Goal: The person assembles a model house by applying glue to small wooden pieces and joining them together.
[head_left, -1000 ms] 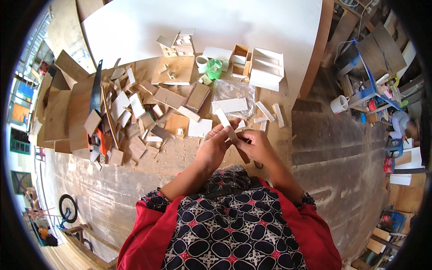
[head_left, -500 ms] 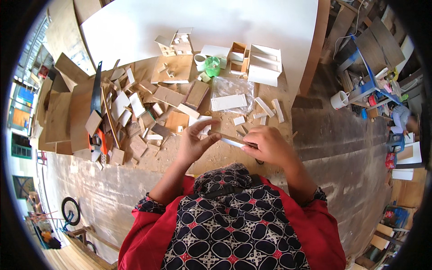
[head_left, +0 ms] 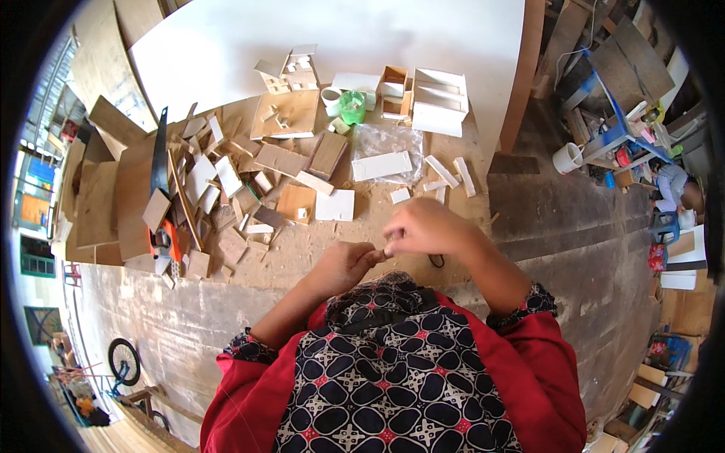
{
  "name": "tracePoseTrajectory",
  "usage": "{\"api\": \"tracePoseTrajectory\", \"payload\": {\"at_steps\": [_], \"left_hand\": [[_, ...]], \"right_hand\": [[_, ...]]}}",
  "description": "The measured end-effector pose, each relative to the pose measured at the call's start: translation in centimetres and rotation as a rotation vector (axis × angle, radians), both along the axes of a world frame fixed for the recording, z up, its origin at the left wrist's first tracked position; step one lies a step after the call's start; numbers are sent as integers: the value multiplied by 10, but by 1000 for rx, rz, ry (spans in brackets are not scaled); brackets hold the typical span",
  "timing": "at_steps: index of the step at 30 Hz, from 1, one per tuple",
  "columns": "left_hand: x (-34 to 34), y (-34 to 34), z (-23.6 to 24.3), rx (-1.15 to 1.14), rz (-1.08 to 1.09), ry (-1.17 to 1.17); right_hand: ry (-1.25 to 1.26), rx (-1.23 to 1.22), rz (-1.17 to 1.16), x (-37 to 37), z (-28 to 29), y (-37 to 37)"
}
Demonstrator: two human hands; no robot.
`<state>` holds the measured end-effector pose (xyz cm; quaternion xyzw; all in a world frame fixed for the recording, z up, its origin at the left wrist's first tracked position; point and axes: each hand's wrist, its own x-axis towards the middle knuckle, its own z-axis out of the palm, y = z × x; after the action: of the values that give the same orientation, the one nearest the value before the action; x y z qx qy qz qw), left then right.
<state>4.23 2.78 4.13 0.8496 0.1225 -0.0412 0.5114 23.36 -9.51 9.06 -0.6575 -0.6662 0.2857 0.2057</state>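
Observation:
Above the near edge of the workbench (head_left: 302, 260), my two hands meet fingertip to fingertip. My left hand (head_left: 340, 268) is closed in a pinch, with a small bit of thin wood strip (head_left: 386, 254) showing at its fingertips. Curled over it from the right, my right hand (head_left: 430, 229) is slightly blurred, and its fingers hide most of what lies between them. Just beyond the hands are a white square piece (head_left: 334, 205) and a small white block (head_left: 399, 195). A dark loop (head_left: 436, 260) lies beside my right wrist.
Wood offcuts (head_left: 226, 177) pile up on the left around a handsaw (head_left: 161, 155). Farther back stand a small wooden model (head_left: 294, 74), a green plastic cup (head_left: 352, 107) and a white compartmented box (head_left: 438, 113). Another person (head_left: 672, 189) sits at far right.
Both hands have drawn closer together, the left moving down and right. The strip, seen lengthwise between them before, is now mostly hidden. The white square piece is uncovered.

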Motion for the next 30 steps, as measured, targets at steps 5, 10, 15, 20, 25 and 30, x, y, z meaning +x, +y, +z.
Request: {"api": "tracePoseTrajectory", "payload": {"at_steps": [5,10,15,20,25,30], "left_hand": [[-25,7,-14,-273,169,27],[-42,7,-12,-680,309,-3],[-57,9,-17,-905,472,22],[-74,18,-31,-824,649,-27],[-96,29,-34,-824,837,-41],[-116,43,-37,-779,1003,-131]], "right_hand": [[120,310,-327,21,-1,-10],[171,145,-496,17,-16,-13],[55,221,-565,8,-61,-9],[-87,169,-641,7,-82,-6],[-171,221,-677,17,-95,3],[-3,207,-531,0,-95,35]]}}
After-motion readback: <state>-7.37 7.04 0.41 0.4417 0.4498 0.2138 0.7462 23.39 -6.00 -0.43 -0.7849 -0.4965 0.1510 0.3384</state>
